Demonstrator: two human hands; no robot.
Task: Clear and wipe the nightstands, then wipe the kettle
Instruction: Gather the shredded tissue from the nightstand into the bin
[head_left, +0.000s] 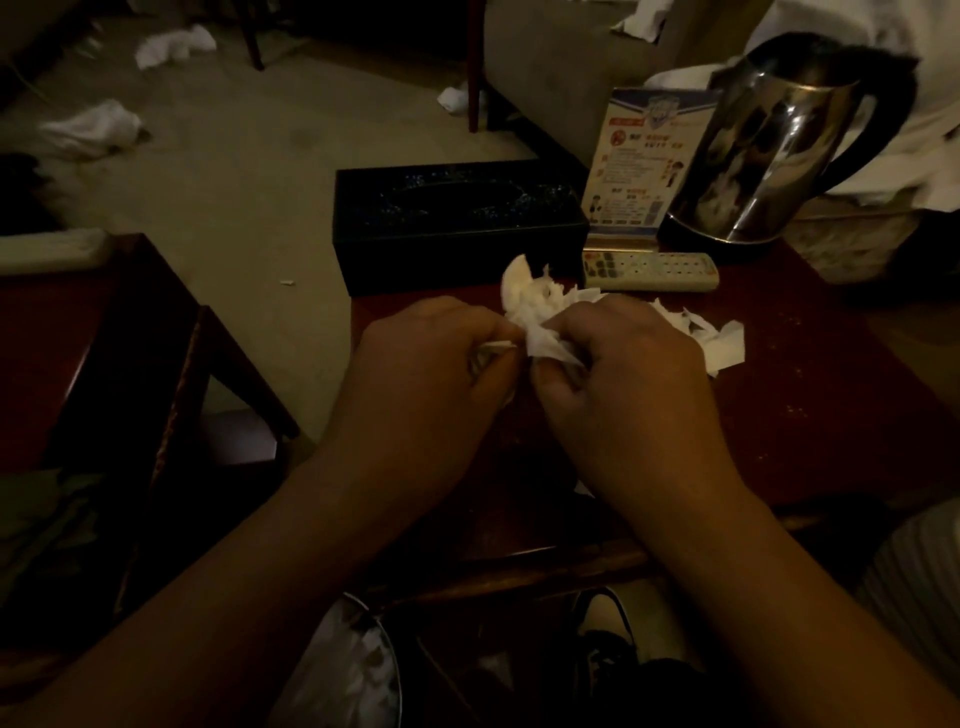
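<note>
Dim room; over the dark red wooden table (810, 364) my left hand (431, 364) and right hand (628, 369) both clench crumpled white tissue (540, 306); loose scraps could tear off, littering it.

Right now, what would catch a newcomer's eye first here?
Both hands, left hand and right hand, bunch white tissue over the red-brown nightstand. At its far right corner stands a shiny steel kettle, beside a black tissue box and a remote.

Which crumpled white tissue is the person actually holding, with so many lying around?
The tissue wad over the nightstand, gripped by left hand and right hand. The others lie on the floor.
</note>
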